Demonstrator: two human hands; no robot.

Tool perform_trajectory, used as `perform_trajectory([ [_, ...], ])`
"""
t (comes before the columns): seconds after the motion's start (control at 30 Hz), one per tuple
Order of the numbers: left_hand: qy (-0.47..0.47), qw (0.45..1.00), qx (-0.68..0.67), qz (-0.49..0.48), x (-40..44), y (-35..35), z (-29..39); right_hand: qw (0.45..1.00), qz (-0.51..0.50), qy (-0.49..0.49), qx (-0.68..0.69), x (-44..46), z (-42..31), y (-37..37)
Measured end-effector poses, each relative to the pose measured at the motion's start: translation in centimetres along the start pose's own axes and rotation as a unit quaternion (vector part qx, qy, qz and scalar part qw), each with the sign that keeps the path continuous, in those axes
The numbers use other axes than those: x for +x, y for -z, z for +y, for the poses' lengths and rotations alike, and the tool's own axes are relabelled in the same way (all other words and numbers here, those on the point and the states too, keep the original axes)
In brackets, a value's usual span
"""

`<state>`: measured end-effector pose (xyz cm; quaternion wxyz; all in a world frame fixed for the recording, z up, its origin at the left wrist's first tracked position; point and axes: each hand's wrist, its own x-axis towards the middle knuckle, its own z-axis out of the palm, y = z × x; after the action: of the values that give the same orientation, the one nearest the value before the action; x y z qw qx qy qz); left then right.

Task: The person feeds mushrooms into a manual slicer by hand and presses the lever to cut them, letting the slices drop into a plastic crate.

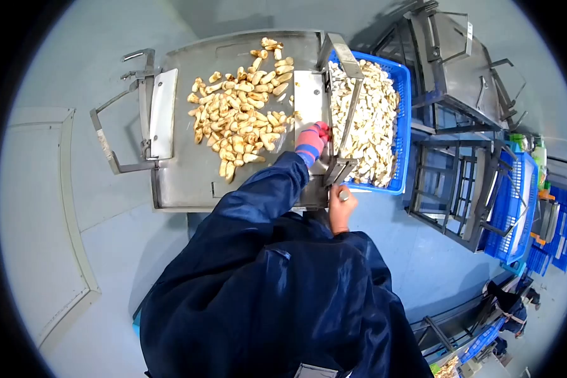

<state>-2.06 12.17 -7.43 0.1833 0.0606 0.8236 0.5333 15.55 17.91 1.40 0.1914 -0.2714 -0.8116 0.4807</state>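
My left hand [311, 141], in a pink and blue striped glove, is at the right edge of the metal table beside the hinged cutter blade [351, 116]. Its fingers are curled together, and whatever they hold is hidden. My bare right hand [343, 213] is wrapped round the cutter handle [343, 196] at the near end of the blade frame. A heap of whole mushrooms [236, 116], pale with brown patches, lies to the left of my gloved hand. Past the blade, sliced mushrooms [372, 120] fill a blue plastic basket [404, 113].
A second hinged cutter [146, 113] is mounted at the table's left side. To the right stand metal frame tables [453, 183] and a metal-topped table [463, 75] with cutters. More blue baskets [510, 208] are beyond them. Another person [513, 309] is at the lower right.
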Motion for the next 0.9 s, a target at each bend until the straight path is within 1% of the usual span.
perform_trajectory([
  [0.03, -0.011, 1.000, 0.019, 0.008, -0.5, 0.0, -0.1, 0.999, 0.009, -0.019, 0.027, -0.1, -0.9, 0.1],
  [0.07, -0.047, 0.995, 0.075, 0.034, -0.8, 0.0, 0.0, 0.999, 0.033, -0.006, -0.040, -0.3, -0.1, -0.3],
  [0.1, -0.013, 0.999, 0.026, 0.012, -0.8, -0.1, -0.1, 0.993, 0.058, 0.003, -0.108, -0.4, 0.7, -0.6],
  [0.13, 0.020, 1.000, -0.022, -0.011, -0.6, -0.1, -0.2, 0.989, 0.063, 0.009, -0.136, -0.6, 1.2, -0.8],
  [0.17, 0.052, 0.996, -0.071, -0.031, -0.3, 0.0, -0.3, 0.989, 0.054, 0.010, -0.136, -0.7, 1.9, -0.9],
  [0.2, 0.058, 0.992, -0.102, -0.048, -0.5, 0.3, -0.3, 0.990, 0.045, 0.010, -0.136, -0.6, 1.8, -1.0],
  [0.23, 0.039, 0.996, -0.071, -0.035, -0.6, 0.4, -0.2, 0.990, 0.036, 0.010, -0.136, -0.6, 1.8, -1.1],
  [0.3, 0.006, 1.000, -0.006, -0.008, -1.2, 0.5, 0.1, 0.999, -0.016, -0.022, -0.024, -0.8, 1.0, -0.4],
  [0.33, -0.022, 0.999, -0.008, 0.022, -1.5, 0.4, 0.6, 0.999, -0.015, -0.037, 0.006, -0.9, 1.4, -0.5],
  [0.37, 0.016, 1.000, 0.013, 0.022, -1.4, -0.1, 1.4, 1.000, -0.014, -0.027, -0.001, -0.9, 1.7, -0.4],
  [0.43, 0.025, 0.996, 0.018, 0.078, -0.2, -2.2, 0.1, 1.000, -0.023, -0.003, -0.007, -0.8, 1.6, -0.3],
  [0.47, 0.025, 0.994, -0.084, 0.071, -0.1, -2.1, 0.6, 0.999, -0.030, -0.011, 0.002, -0.8, 1.8, -0.3],
  [0.5, 0.022, 0.980, -0.185, 0.064, -0.5, -1.3, 1.5, 1.000, -0.020, 0.010, -0.009, -0.9, 2.7, -0.5],
  [0.57, -0.037, 0.983, -0.174, 0.035, -2.7, 1.8, 5.4, 0.998, -0.024, -0.049, 0.027, -1.0, 3.9, -0.8],
  [0.6, -0.095, 0.989, -0.090, 0.064, -4.5, 5.1, 8.2, 0.998, -0.035, -0.050, 0.019, -1.0, 3.6, -0.6],
  [0.63, -0.076, 0.993, -0.058, 0.063, -5.8, 7.8, 8.9, 0.998, -0.044, -0.051, 0.011, -0.9, 3.3, -0.4],
  [0.67, -0.151, 0.973, 0.050, 0.165, -6.0, 9.7, 6.8, 0.997, -0.047, -0.057, 0.027, -0.9, 3.9, -0.5],
  [0.7, -0.138, 0.965, -0.035, 0.220, -6.9, 12.7, 6.1, 0.997, -0.047, -0.057, 0.030, -0.9, 3.8, -0.4],
  [0.73, -0.172, 0.922, 0.113, 0.329, -5.7, 15.2, 0.4, 0.997, -0.045, -0.059, 0.033, -0.9, 3.6, -0.4],
  [0.77, -0.127, 0.914, 0.100, 0.371, -6.5, 18.8, -0.6, 0.997, -0.043, -0.062, 0.036, -0.9, 3.3, -0.5],
  [0.8, -0.103, 0.864, 0.145, 0.472, -5.6, 21.2, -6.5, 0.996, -0.038, -0.061, 0.051, -0.9, 3.1, -0.6],
  [0.83, 0.009, 0.858, 0.182, 0.480, -6.1, 24.0, -8.0, 0.996, -0.043, -0.067, 0.045, -1.1, 3.2, -0.5],
  [0.87, 0.048, 0.838, 0.197, 0.506, -5.7, 25.4, -10.0, 0.995, -0.046, -0.074, 0.037, -1.0, 3.4, -0.4],
  [0.9, 0.022, 0.869, 0.190, 0.457, -4.8, 25.8, -11.2, 0.995, -0.047, -0.082, 0.029, -1.0, 3.5, -0.5],
])
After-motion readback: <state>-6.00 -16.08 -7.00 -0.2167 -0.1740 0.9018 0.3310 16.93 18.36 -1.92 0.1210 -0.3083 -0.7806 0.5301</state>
